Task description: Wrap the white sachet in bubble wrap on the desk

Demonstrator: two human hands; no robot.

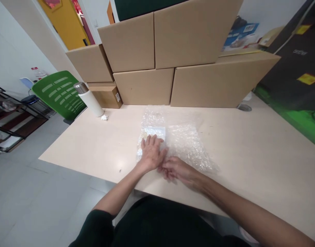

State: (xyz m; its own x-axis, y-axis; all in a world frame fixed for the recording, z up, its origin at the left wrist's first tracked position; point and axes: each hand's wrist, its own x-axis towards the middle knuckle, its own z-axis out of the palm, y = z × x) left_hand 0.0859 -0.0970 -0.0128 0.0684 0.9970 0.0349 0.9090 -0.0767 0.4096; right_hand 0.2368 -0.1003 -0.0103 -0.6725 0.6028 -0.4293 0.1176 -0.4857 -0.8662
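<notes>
A clear sheet of bubble wrap point(187, 144) lies spread on the table in front of me. At its left part sits a flat, light-blue and white item point(157, 131), partly covered by my hand; its kind I cannot make out. My left hand point(152, 151) rests flat on this item, fingers spread. Close beside the left wrist, my right hand point(176, 168) has its fingers curled in at the wrap's near edge and seems to pinch it. Its fingertips are slightly blurred.
Stacked cardboard boxes point(144, 87) line the table's point(90, 145) far edge. A white bottle with a metal cap point(91, 101) stands at the back left, a crumpled white scrap point(104, 117) beside it. Behind is a green chair point(59, 91). Large dark packaging point(288, 65) stands at right.
</notes>
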